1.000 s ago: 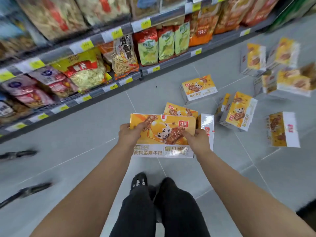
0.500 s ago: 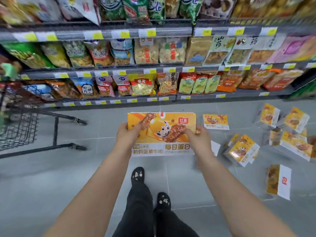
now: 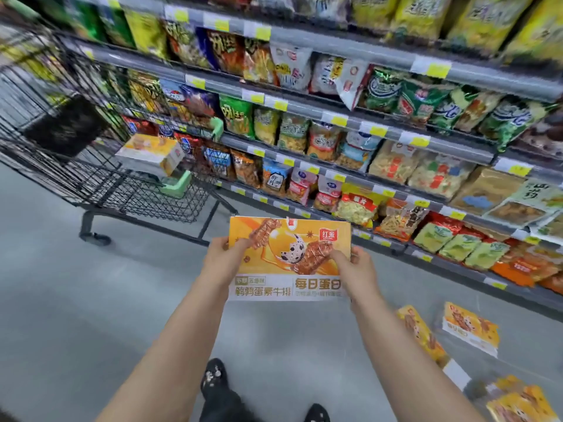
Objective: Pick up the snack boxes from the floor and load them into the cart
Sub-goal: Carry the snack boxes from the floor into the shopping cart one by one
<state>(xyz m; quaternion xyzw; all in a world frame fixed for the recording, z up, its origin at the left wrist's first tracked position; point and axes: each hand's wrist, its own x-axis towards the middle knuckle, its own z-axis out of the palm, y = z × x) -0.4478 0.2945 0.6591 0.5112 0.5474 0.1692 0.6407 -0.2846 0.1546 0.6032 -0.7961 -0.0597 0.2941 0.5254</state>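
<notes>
Gripping snack box | both hands | long axis left-right, face up

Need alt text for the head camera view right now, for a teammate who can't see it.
Both bare hands, left hand and right hand, hold a flat orange snack box above the grey floor, facing stocked snack shelves. A black wire shopping cart at left already holds one similar box; more boxes lie lower right.

Bare forearms, sleeveless; black trousers; black shoes, pale specks, possibly pattern.
</notes>
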